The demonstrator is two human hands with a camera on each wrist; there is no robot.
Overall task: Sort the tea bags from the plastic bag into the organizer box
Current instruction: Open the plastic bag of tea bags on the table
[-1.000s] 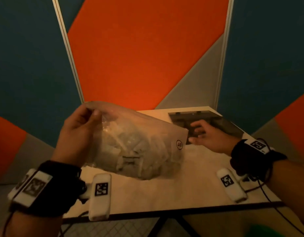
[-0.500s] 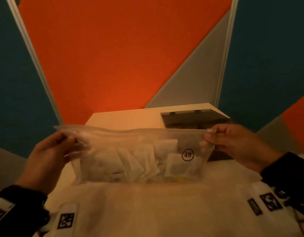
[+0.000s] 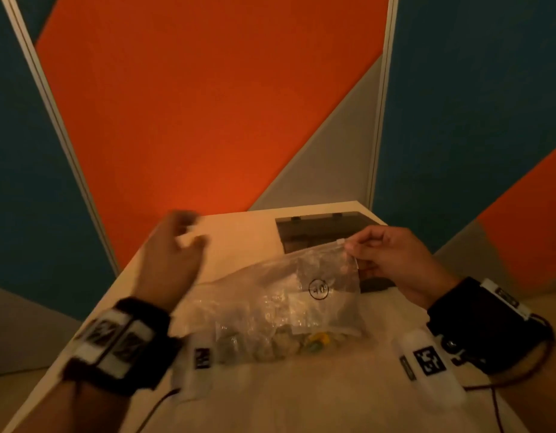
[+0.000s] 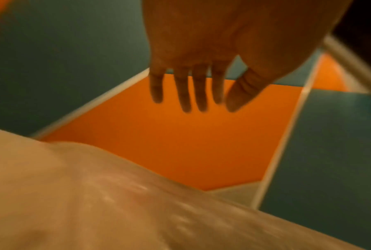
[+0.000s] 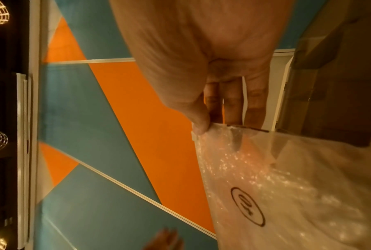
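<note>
Two hands work over a pale table (image 3: 239, 242) in the head view. A right hand (image 3: 395, 260) pinches the top corner of a clear plastic bag (image 3: 289, 304), lifting that end while its lower end, full of tea bags (image 3: 270, 342), sags onto the table. A left hand (image 3: 173, 257), blurred, hovers beside the bag, touching nothing. A dark organizer box (image 3: 314, 229) sits just behind.

Left wrist view: fingers (image 4: 185, 91) straight and spread, empty.

Right wrist view: thumb (image 5: 198, 125) and fingers clamp the bag's sealed strip.

Judging by this, the bag is not yet opened; next, the free hand likely must grasp the seal and pull it apart.
</note>
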